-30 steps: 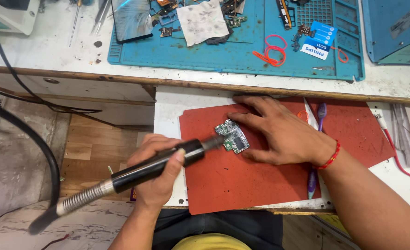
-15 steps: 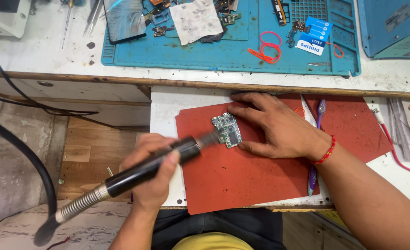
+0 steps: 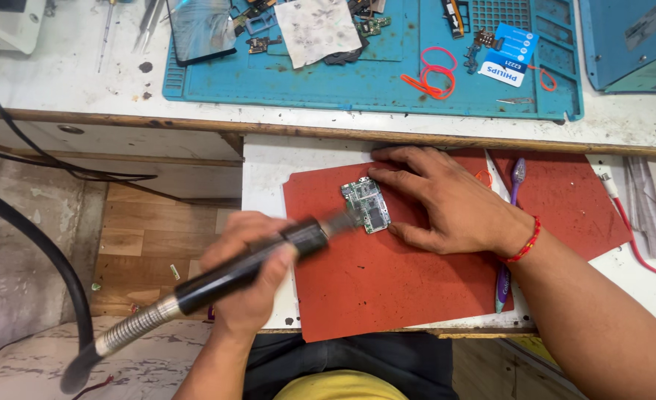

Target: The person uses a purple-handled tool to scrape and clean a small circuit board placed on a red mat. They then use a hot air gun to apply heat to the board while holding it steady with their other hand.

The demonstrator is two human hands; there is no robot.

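Head view: a small green circuit board [image 3: 366, 205] is pinned on a red mat [image 3: 387, 281] by the right hand [image 3: 446, 200].

Right fingers [image 3: 398, 180] are spread flat; the left hand [image 3: 250, 274] is clamped on a black rotary tool [image 3: 232, 278], whose blurred tip has been brought against the board's left edge, slightly lower than before.

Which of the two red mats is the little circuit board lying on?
The nearer red mat, under both hands. The circuit board sits on its upper part; the other red mat, farther right, has no board on it.
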